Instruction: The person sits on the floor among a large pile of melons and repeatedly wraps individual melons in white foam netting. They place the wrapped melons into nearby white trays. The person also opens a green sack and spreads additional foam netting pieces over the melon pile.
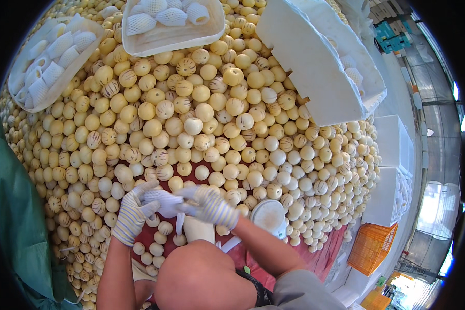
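Observation:
My left hand, in a striped white knit glove, is closed around a white foam net sleeve. The sleeve looks filled out, but whether a fruit is inside I cannot tell. At its right end is my right hand in a matching glove, blurred, its fingertips touching the sleeve. Around and beyond both hands lies a large heap of round cream-yellow fruits, some with purple stripes. A round scale stands right of my right hand.
Two white tubs with foam-netted fruits stand at the upper left. A white foam box lies on the heap at the upper right. Further white boxes and an orange crate line the right side. Green sheeting borders the left.

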The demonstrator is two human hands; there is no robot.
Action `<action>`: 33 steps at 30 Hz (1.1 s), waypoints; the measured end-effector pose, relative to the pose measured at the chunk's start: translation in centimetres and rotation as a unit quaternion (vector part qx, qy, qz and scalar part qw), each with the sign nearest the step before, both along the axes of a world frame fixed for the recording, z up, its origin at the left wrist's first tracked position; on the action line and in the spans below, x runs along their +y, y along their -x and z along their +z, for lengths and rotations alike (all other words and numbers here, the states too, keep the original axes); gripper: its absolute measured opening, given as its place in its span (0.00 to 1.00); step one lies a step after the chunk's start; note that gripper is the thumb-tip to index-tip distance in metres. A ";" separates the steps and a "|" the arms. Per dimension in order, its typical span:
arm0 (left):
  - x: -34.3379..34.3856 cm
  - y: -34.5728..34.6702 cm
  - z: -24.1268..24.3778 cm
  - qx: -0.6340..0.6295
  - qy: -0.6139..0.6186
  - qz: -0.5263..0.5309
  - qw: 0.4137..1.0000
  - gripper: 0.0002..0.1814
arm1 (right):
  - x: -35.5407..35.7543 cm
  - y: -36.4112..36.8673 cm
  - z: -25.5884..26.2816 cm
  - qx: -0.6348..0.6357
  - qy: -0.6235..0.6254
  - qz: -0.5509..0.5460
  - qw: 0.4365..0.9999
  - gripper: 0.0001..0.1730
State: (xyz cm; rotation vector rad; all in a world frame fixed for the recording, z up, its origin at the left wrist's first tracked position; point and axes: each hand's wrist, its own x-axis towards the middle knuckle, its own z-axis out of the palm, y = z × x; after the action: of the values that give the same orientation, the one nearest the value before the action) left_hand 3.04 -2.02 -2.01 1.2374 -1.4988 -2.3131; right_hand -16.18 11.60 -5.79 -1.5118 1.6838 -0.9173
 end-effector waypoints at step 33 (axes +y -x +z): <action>2.9 2.9 -0.6 0.104 -0.168 0.074 0.978 0.41 | 1.0 -1.2 2.4 -0.406 0.016 -0.135 0.904 0.42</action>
State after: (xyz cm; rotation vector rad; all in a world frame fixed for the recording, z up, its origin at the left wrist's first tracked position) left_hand 0.15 0.84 -2.59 1.0864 -0.9457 -2.5686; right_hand -14.99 12.56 -3.40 -0.7213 1.2455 -1.4695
